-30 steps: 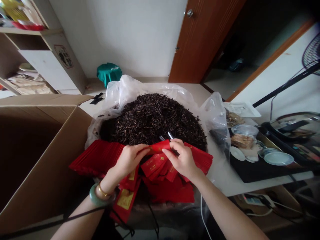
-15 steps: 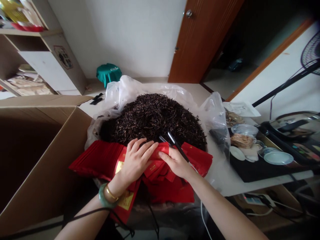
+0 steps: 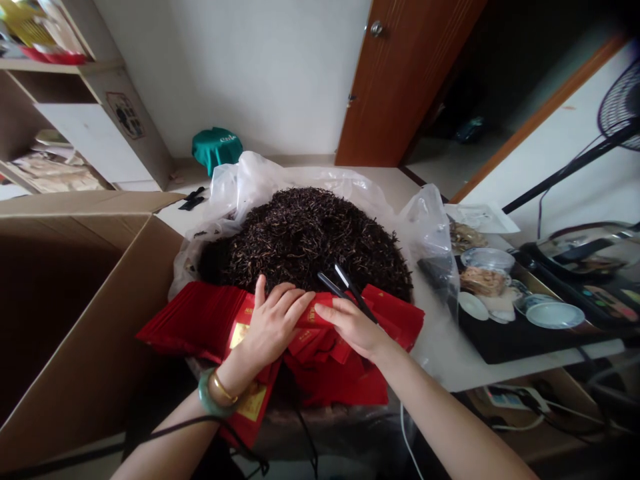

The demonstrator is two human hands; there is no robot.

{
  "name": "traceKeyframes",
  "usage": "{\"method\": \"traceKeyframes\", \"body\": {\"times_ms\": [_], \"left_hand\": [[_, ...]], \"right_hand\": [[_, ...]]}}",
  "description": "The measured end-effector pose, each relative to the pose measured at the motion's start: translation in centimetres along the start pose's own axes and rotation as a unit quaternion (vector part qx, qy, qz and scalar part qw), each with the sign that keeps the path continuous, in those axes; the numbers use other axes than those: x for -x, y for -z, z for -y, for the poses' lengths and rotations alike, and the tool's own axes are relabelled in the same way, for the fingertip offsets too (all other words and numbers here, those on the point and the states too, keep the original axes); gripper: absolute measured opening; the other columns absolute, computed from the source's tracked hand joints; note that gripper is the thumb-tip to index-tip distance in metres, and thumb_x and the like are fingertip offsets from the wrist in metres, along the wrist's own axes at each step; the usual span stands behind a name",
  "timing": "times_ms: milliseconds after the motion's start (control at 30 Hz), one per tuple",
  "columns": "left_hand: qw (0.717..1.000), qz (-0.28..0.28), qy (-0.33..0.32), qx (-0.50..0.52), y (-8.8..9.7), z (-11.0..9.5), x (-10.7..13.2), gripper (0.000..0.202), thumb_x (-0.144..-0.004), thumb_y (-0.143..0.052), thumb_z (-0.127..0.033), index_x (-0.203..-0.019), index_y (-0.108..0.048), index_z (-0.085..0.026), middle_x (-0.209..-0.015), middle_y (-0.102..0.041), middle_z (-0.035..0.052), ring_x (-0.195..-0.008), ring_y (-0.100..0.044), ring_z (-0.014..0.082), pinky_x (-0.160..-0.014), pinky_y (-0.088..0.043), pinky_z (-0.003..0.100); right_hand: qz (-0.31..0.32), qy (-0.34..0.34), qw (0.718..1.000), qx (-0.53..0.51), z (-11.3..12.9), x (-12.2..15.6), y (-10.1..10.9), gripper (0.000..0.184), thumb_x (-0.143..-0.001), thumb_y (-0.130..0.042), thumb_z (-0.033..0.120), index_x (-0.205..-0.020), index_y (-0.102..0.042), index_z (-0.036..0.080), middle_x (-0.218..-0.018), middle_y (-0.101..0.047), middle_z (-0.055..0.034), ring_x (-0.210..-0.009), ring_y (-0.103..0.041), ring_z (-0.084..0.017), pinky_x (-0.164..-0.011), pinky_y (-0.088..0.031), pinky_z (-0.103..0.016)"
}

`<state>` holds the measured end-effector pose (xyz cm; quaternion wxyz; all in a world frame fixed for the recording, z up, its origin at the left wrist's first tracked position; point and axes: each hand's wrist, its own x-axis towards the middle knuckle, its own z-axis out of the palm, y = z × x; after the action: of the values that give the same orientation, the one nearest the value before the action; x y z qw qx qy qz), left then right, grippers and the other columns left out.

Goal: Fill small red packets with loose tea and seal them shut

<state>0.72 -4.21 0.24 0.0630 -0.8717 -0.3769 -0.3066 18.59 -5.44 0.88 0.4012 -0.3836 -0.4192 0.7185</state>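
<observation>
My left hand (image 3: 273,321) lies palm down on a red packet (image 3: 311,319), its fingers over the top edge and the little finger raised apart. The left thumb is hidden. My right hand (image 3: 356,328) pinches the same packet at its right end, thumb in front. Just behind the right hand, a black two-pronged tool (image 3: 353,287) points toward the tea; whether the hand also holds it is hidden. A row of red packets (image 3: 197,320) stands left, and more loose packets (image 3: 340,383) lie under and right of my hands. Dark dried tea leaves (image 3: 315,233) are heaped beyond.
A clear plastic bag (image 3: 260,173) surrounds the tea. On the left stands an open cardboard box (image 3: 145,280). To the right, a black mat (image 3: 493,347) carries small dishes (image 3: 555,313) and a lidded appliance (image 3: 595,253). A black cable (image 3: 190,423) crosses below my left forearm.
My left little finger has lifted and straightened away from the others. The right fingers have shifted slightly along the packet's top, and the packet's printed face shows more. The view moved a little.
</observation>
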Motion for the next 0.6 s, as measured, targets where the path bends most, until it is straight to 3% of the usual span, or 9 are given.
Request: {"method": "traceKeyframes", "body": {"times_ms": [100, 200, 267, 333, 467, 600], "left_hand": [[0.999, -0.003, -0.04, -0.014, -0.1, 0.2, -0.2, 0.024, -0.093, -0.048, -0.024, -0.112, -0.061, -0.017, -0.097, -0.07, 0.0078, -0.091, -0.061, 0.0212, -0.11, -0.028, 0.049], [0.997, -0.009, -0.074, -0.021, -0.2, 0.3, -0.3, 0.02, -0.093, -0.047, -0.022, -0.106, -0.062, -0.018, -0.1, -0.07, 0.0077, -0.084, -0.058, 0.0198, -0.084, -0.045, 0.037], [0.997, -0.009, -0.068, -0.032, -0.3, 0.3, -0.1, 0.019, -0.093, -0.049, -0.023, -0.105, -0.062, -0.019, -0.102, -0.07, 0.0074, -0.081, -0.055, 0.0202, -0.069, -0.043, 0.034], [0.998, -0.011, -0.056, -0.04, -0.5, 0.2, 0.1, 0.018, -0.092, -0.052, -0.025, -0.105, -0.062, -0.021, -0.105, -0.07, 0.0075, -0.08, -0.053, 0.0208, -0.066, -0.04, 0.034], [0.997, -0.019, -0.056, -0.042, -1.1, 0.2, 0.8, 0.02, -0.092, -0.052, -0.025, -0.108, -0.062, -0.023, -0.113, -0.068, 0.0078, -0.086, -0.051, 0.0219, -0.072, -0.039, 0.035], [0.998, -0.009, -0.062, -0.02, -1.2, 0.4, 0.8, 0.024, -0.091, -0.053, -0.03, -0.113, -0.06, -0.025, -0.117, -0.067, 0.0077, -0.096, -0.052, 0.0245, -0.079, -0.039, 0.038]], "right_hand": [[-0.013, -0.018, 1.0, -0.01, -0.2, 0.0, 0.1, 0.034, -0.073, -0.072, 0.05, -0.082, -0.072, 0.017, -0.078, -0.069, -0.0019, -0.084, -0.062, -0.02, -0.091, -0.043, -0.04], [0.0, -0.016, 1.0, -0.001, -0.1, 0.1, -0.1, 0.032, -0.073, -0.072, 0.049, -0.078, -0.071, 0.018, -0.074, -0.068, -0.0008, -0.084, -0.061, -0.02, -0.089, -0.043, -0.039], [0.011, -0.008, 1.0, 0.02, 0.1, 0.3, -0.3, 0.031, -0.073, -0.071, 0.049, -0.078, -0.07, 0.018, -0.074, -0.068, -0.0006, -0.084, -0.061, -0.02, -0.09, -0.043, -0.039], [0.004, 0.0, 0.998, 0.058, 0.5, 0.5, -0.6, 0.03, -0.074, -0.07, 0.048, -0.079, -0.07, 0.018, -0.079, -0.069, -0.0011, -0.087, -0.061, -0.021, -0.092, -0.044, -0.04], [-0.013, 0.009, 0.992, 0.126, 1.2, 0.8, -1.1, 0.028, -0.075, -0.07, 0.045, -0.088, -0.071, 0.02, -0.092, -0.07, -0.0027, -0.096, -0.061, -0.023, -0.096, -0.043, -0.041], [0.016, 0.0, 0.995, 0.095, 1.2, 0.6, -1.1, 0.032, -0.074, -0.071, 0.046, -0.096, -0.071, 0.023, -0.099, -0.07, -0.002, -0.103, -0.06, -0.023, -0.102, -0.04, -0.042]]}}
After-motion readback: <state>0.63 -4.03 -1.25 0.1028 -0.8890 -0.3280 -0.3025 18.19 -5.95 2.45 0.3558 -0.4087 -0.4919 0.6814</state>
